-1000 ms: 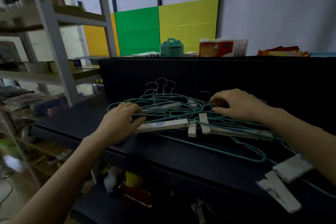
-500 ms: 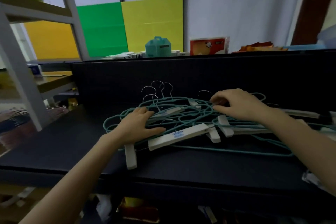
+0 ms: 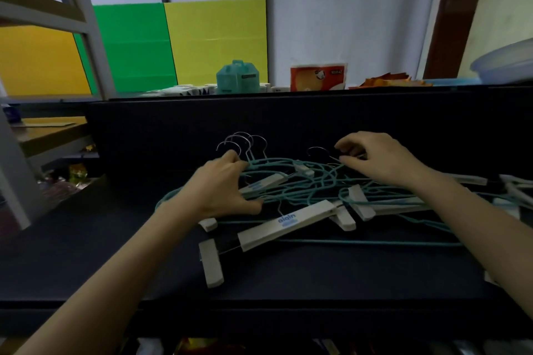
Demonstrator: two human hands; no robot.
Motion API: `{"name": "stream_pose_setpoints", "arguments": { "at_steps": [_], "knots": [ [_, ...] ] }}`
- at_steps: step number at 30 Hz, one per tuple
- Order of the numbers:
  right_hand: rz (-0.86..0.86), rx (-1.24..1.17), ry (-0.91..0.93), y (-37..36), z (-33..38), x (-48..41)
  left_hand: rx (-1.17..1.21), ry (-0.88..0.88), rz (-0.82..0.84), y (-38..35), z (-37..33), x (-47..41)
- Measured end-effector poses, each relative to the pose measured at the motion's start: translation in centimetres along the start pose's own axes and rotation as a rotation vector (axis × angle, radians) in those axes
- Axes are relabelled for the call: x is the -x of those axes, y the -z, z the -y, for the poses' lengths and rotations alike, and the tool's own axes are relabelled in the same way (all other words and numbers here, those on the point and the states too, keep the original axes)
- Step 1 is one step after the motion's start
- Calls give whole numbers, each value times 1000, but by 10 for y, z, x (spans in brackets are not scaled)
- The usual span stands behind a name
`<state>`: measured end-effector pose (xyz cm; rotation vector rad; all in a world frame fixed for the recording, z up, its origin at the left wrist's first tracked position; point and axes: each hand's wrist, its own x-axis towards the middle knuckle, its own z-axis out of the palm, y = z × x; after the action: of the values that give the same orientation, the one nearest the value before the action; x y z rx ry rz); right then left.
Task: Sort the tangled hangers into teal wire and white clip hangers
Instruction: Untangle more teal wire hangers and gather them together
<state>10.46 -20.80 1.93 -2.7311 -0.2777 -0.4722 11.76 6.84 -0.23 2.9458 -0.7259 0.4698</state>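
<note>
Two hands work one tangled heap on the dark shelf. The left hand clutches teal wire hangers at their far hooks; white clip hangers lie crosswise, nearer; the right hand pinches a hook.

We see two bare hands, a left hand and a right hand, over one tangled pile of hangers on one dark table. We count four metal hooks bunched together and one more hook apart from them. We cannot count the teal wire hangers exactly, and we make out at least three white clip hangers.
</note>
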Motion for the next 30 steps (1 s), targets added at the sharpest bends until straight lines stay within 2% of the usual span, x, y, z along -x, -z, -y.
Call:
{"name": "stream_pose_setpoints", "arguments": {
  "at_steps": [4, 7, 10, 14, 25, 30],
  "knots": [
    [-35, -71, -17, 0, 2, -12, -65, 40, -140, 26, 23, 4],
    [127, -115, 14, -12, 11, -21, -65, 82, -201, 40, 45, 14],
    [336, -27, 108, -32, 25, -31, -47, 159, -212, 48, 67, 27],
    [482, 76, 173, -56, 42, -43, -28, 255, -185, 47, 88, 47],
    [557, 182, 230, -66, 53, -58, -42, 308, -175, 40, 104, 75],
    [646, 71, 169, -56, 47, -65, -51, 320, -164, 40, 105, 76]
  ]
}}
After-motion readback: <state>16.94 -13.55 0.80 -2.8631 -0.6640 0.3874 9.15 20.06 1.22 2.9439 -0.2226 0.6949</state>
